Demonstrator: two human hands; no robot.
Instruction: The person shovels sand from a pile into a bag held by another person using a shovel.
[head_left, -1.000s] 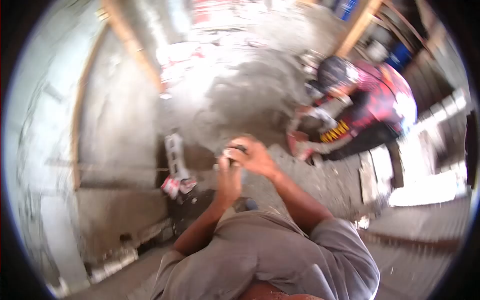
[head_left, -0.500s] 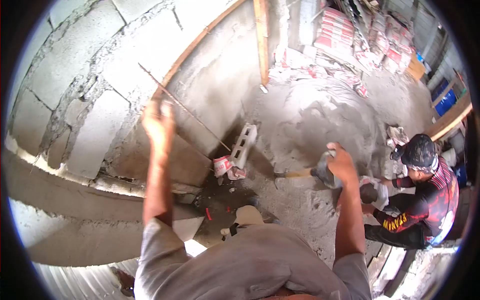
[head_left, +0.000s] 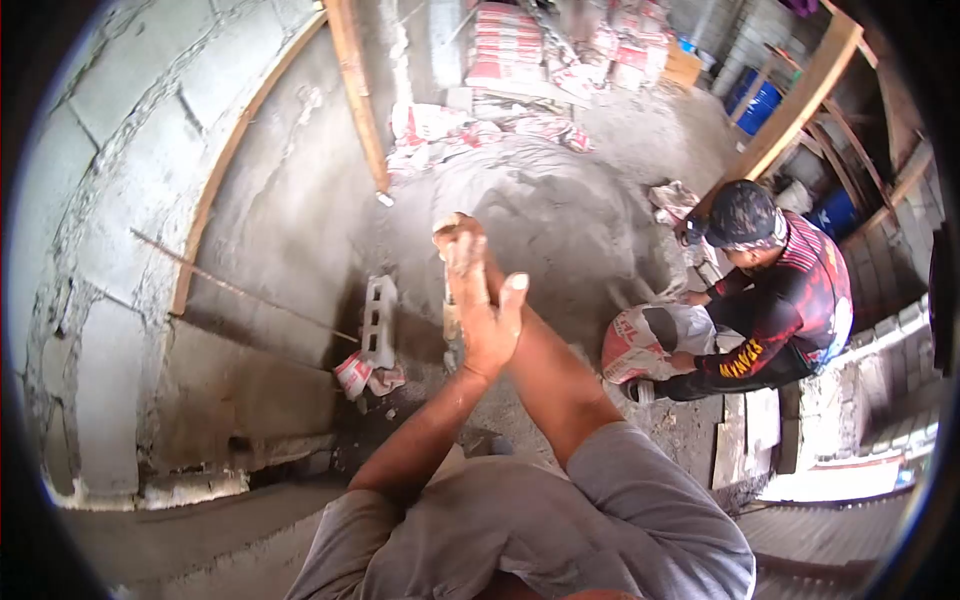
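My left hand point(head_left: 487, 325) has its fingers stretched out and its thumb raised, and lies across my right wrist in the view. Beyond it my right hand point(head_left: 456, 232) is curled and partly hidden. Below the right hand hangs a wooden-handled tool point(head_left: 452, 318), largely covered by my left hand and arm; its lower end looks grey. A hollow concrete block point(head_left: 379, 322) stands left of my hands, with crumpled red-and-white bag scraps point(head_left: 355, 375) at its foot. Grey powdery material point(head_left: 560, 230) is heaped on the floor beyond my hands.
To the right a crouching person point(head_left: 780, 300) in a cap handles a red-and-white bag point(head_left: 634, 343). A block wall point(head_left: 120, 230) is on the left. Wooden posts point(head_left: 357, 95) stand ahead; stacked bags point(head_left: 505, 45) and a blue drum point(head_left: 757, 102) are farther back.
Both my hands have come together from wide apart, the left moving right and the right moving left. The camera view has turned right. The co-worker's bag shows more fully.
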